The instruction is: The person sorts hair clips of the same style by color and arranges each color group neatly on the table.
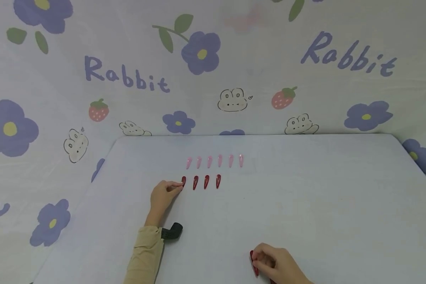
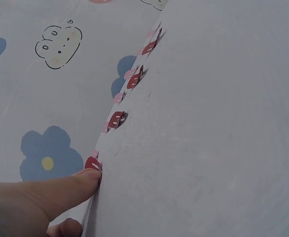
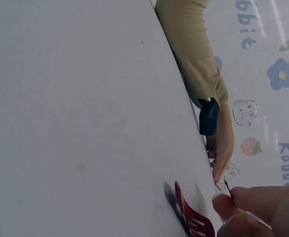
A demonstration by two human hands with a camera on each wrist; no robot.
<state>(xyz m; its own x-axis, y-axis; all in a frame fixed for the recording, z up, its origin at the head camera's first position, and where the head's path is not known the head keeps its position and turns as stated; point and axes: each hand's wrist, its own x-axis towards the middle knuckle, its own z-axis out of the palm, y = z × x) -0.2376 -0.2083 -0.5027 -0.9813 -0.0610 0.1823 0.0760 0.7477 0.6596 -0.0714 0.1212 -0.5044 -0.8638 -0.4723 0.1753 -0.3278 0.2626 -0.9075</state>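
Observation:
In the head view, red snap hair clips (image 1: pixel 206 182) lie in a row on the white table. My left hand (image 1: pixel 163 197) is at the row's left end, pinching the leftmost red hair clip (image 1: pixel 183 180) between thumb and fingers; the left wrist view has the thumb over part of this clip (image 2: pixel 91 163). Near the front edge, my right hand (image 1: pixel 278 262) pinches another red hair clip (image 1: pixel 251 256), partly covered by the fingers. Beside that hand, one more red hair clip (image 3: pixel 196 222) rests on the table, barely visible at the head view's bottom edge.
Behind the red row runs a row of several pink hair clips (image 1: pixel 209 161). The table (image 1: pixel 323 197) reaches back to a hanging cloth (image 1: pixel 255 59) printed with flowers and rabbits. A dark camera mount (image 1: pixel 172 231) sticks out from the left wrist.

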